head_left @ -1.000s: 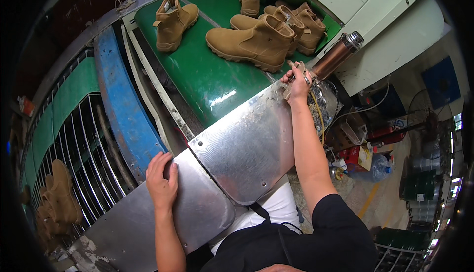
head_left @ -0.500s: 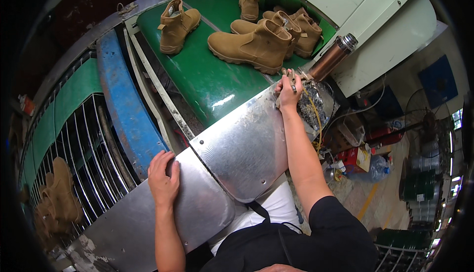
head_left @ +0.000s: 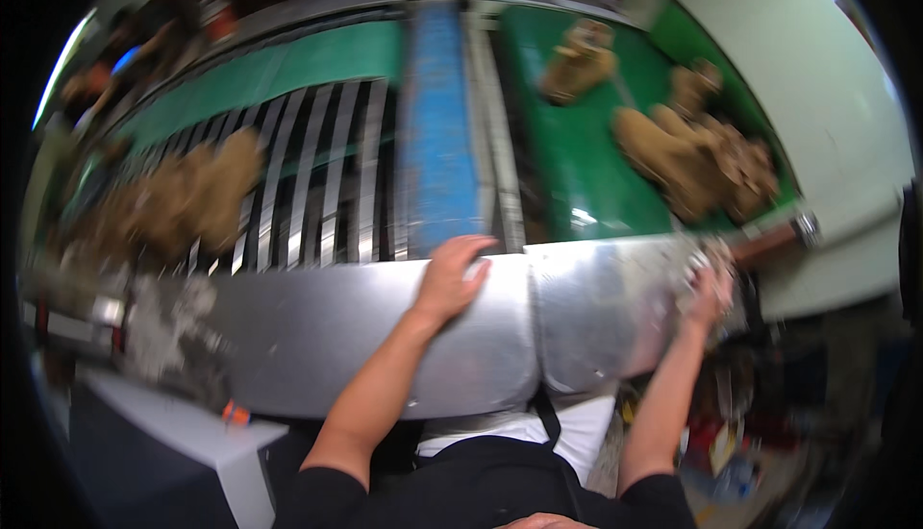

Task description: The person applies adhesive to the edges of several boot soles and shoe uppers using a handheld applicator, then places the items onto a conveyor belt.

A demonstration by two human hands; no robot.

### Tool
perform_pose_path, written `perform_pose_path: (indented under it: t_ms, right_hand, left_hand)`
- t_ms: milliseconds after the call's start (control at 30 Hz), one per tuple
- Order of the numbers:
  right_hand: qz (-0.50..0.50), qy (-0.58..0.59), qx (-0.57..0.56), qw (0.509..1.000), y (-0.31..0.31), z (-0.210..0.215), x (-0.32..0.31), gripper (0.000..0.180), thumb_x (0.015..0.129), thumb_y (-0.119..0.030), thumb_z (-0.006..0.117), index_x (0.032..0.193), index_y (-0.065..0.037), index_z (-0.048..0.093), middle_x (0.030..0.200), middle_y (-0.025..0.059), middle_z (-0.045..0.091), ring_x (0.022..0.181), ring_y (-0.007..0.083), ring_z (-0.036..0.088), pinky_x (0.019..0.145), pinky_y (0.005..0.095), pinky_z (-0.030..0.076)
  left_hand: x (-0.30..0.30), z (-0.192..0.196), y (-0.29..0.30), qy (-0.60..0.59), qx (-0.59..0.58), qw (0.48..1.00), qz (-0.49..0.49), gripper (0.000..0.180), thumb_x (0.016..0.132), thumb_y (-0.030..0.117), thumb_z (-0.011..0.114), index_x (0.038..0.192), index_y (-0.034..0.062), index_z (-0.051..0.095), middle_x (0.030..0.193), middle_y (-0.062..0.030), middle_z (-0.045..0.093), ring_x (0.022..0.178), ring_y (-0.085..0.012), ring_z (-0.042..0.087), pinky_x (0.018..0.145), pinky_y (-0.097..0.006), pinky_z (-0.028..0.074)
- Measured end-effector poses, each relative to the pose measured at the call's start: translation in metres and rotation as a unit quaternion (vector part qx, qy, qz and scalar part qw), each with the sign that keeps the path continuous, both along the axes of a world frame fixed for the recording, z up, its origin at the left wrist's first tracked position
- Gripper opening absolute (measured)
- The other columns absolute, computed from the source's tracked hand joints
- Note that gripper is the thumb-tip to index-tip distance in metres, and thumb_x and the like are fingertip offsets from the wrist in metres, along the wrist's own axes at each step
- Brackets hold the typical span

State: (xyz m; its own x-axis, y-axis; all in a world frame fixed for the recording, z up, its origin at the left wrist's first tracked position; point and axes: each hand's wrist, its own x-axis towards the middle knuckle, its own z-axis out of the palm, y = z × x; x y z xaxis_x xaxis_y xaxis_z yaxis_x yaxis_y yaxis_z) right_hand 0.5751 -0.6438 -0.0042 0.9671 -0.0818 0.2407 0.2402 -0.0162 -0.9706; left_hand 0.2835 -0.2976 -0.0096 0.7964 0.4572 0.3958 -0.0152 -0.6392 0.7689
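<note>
The whole view is blurring, so small details are not showing well. The left hand [head_left: 450, 277] is lying flat, palm down and fingers loosely spread, on the upper edge of the shiny metal cover [head_left: 317, 337] in front of the person; it is gripping nothing. The right hand [head_left: 710, 289] is resting at the far right end of a second metal cover [head_left: 601, 313], which is sitting just beside the first one with a seam between them. The right hand's fingers are looking curled around something pale and crumpled, but I cannot tell what it is or how firmly it is being held.

Behind the covers, the green belt [head_left: 567, 173] is carrying tan boots [head_left: 692, 154]. One boot [head_left: 577, 63] is standing apart at the far end, and a tight group is lying to the right of it; the blur is not allowing an exact count, perhaps three or four in the group. A blue strip [head_left: 437, 135] is running between the green belt and a rack of metal bars [head_left: 308, 183]. On the bars, at the left, more tan shapes [head_left: 187, 197] are lying, about two, too blurred to name surely. A grey box [head_left: 192, 442] is standing at the lower left
</note>
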Motion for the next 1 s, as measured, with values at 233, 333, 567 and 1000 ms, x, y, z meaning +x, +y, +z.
perform_pose_path:
  t_ms: [233,333,567,1000]
  right_hand:
    - [-0.08,0.102,0.075,0.989,-0.085,0.001,-0.109,0.037,0.091,-0.01,0.056,0.126,0.0,0.051,0.074,0.002,0.053,0.062,0.0109,0.047,0.055,0.0234,0.039]
    - [-0.027,0.055,0.078,0.995,-0.096,0.002,-0.146,0.04,0.094,-0.013,0.055,0.132,-0.001,0.047,0.071,0.0018,0.053,0.058,0.0107,0.046,0.053,0.0232,0.038]
    - [0.044,0.074,0.183,0.979,-0.043,-0.004,-0.173,0.046,0.091,-0.011,0.054,0.132,0.004,0.041,0.071,0.0054,0.053,0.059,0.014,0.049,0.059,0.0266,0.044]
    - [0.145,0.045,0.038,0.988,-0.023,-0.006,-0.197,0.041,0.089,-0.005,0.052,0.128,0.006,0.045,0.078,0.0079,0.057,0.063,0.0117,0.053,0.062,0.0252,0.047]
  left_hand:
    - [-0.072,0.069,0.126,-0.118,0.117,0.941,0.295,0.041,0.083,0.013,0.066,0.122,0.0017,0.058,0.127,-0.016,0.058,0.118,-0.0296,0.055,0.101,-0.038,0.043]
    - [-0.138,0.099,0.237,-0.055,0.246,0.818,0.516,0.049,0.085,0.028,0.068,0.121,-0.0027,0.056,0.125,-0.0207,0.057,0.117,-0.0367,0.053,0.101,-0.044,0.041]
    - [-0.195,0.083,0.317,0.382,0.251,0.732,0.505,0.045,0.089,0.048,0.06,0.101,0.0055,0.069,0.103,-0.0219,0.068,0.098,-0.0398,0.064,0.083,-0.049,0.05]
    - [-0.264,0.019,0.058,0.031,0.236,0.929,0.284,0.019,0.083,0.013,0.066,0.091,-0.0038,0.065,0.083,-0.021,0.065,0.079,-0.0404,0.064,0.072,-0.042,0.05]
